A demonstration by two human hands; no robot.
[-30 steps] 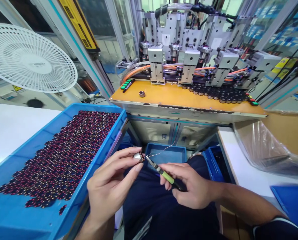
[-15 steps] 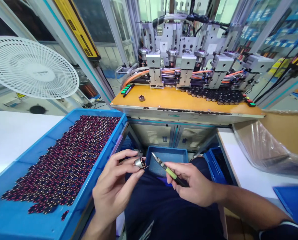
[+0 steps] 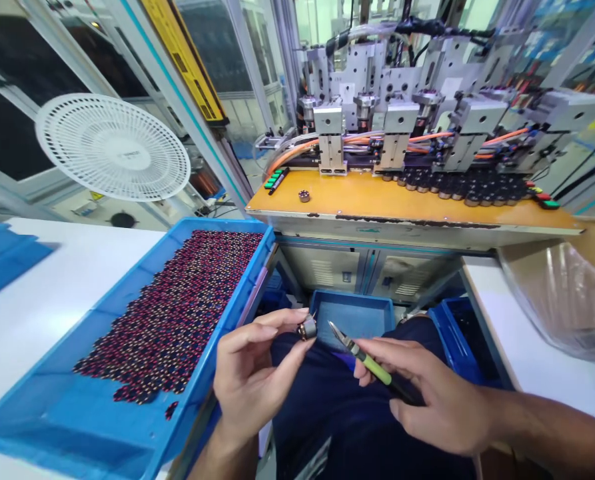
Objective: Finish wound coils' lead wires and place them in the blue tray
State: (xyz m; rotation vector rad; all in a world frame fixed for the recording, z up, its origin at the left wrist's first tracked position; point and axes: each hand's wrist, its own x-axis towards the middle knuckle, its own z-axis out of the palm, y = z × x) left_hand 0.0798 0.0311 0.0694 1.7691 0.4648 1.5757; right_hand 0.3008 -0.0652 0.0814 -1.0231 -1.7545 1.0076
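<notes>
The left hand [image 3: 257, 367] pinches a part [image 3: 308, 327]; the right hand [image 3: 427, 387] grips pliers [image 3: 372, 368] slanting leftward, tips just right of it, not touching.

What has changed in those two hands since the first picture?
The green-handled pliers in the right hand have drawn back from the small metal part, whose long trailing wires no longer show. The left hand has turned that part, its silver side now facing right. Both hands kept their hold.
</notes>
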